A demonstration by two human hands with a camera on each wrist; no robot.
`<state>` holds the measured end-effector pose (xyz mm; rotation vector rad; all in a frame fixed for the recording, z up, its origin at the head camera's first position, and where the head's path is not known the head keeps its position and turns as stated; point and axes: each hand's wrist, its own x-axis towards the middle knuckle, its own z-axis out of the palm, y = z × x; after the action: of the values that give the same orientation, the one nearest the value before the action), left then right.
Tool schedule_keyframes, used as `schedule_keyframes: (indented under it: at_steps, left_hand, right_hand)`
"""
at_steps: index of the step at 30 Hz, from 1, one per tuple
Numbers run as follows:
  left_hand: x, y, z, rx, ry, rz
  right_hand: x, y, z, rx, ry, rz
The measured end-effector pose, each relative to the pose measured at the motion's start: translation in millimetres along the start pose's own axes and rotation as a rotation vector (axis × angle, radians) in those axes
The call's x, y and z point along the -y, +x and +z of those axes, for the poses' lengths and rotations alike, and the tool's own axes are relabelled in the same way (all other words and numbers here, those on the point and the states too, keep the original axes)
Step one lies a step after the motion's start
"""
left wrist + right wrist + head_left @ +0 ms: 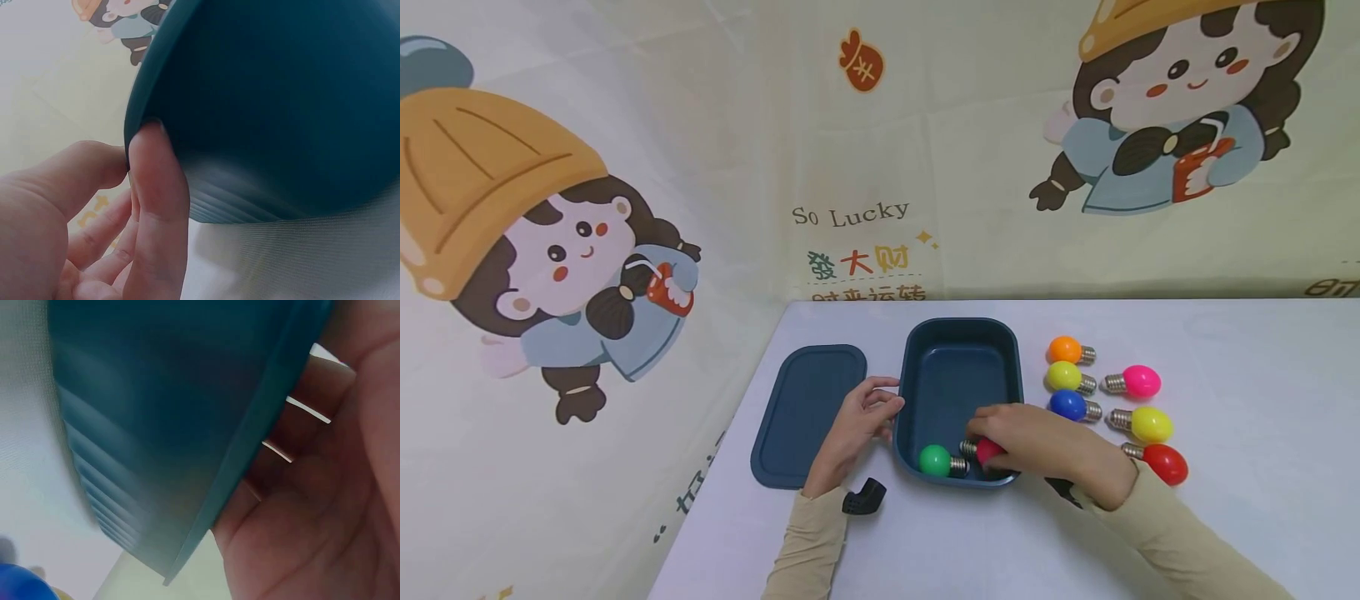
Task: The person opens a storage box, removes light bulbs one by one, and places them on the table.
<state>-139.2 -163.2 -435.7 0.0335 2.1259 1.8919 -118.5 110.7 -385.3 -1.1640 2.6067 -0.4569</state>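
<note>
A dark blue rectangular box stands in the middle of the table. Inside its near end lies a green light bulb, screw base to the right. My right hand reaches over the box's right wall and grips a pinkish-red light bulb beside the green one. In the right wrist view the fingers of my right hand pass behind the rim, and the wall hides the bulb. My left hand touches the box's left side, fingertips right at the rim; the left wrist view shows a finger against the wall.
A flat dark blue lid lies left of the box. Right of it are several colored bulbs: orange, yellow-green, blue, pink, yellow and red. A printed cloth hangs behind.
</note>
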Motion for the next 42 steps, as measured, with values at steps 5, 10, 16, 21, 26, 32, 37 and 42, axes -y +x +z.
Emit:
schedule_keyframes:
  at_steps: [5,10,16,21,26,32,37,42]
  left_hand:
    - [-0.8,0.0,0.4,0.001,-0.003,-0.005]
    - [-1.5,0.4,0.9,0.004,-0.002,-0.008]
    - [-1.8,0.5,1.4,0.002,-0.002,-0.010]
    - [-1.3,0.1,1.4,0.000,0.002,-0.007]
    - [-0.7,-0.5,0.9,-0.005,0.017,-0.010]
    - [0.2,-0.7,0.3,-0.006,0.023,-0.012]
    - [0.1,-0.8,0.0,-0.004,0.022,-0.008]
    - [0.1,-0.6,-0.5,-0.004,0.020,-0.010]
  right_hand:
    - [-2,2,1,-0.002,-0.032,0.000]
    - [-2,2,0,-0.014,-0.054,-0.023]
    - [-2,2,-5,-0.055,-0.065,-0.051]
    - [-3,-1,-11,-0.096,-0.059,-0.064]
    - [-3,-6,-17,-0.147,-0.070,-0.075]
    - [-4,-12,-25,-0.195,-0.075,-0.073]
    - [-5,-17,-31,-0.215,-0.049,-0.068]
    - [-6,-25,-38,-0.230,-0.010,-0.050]
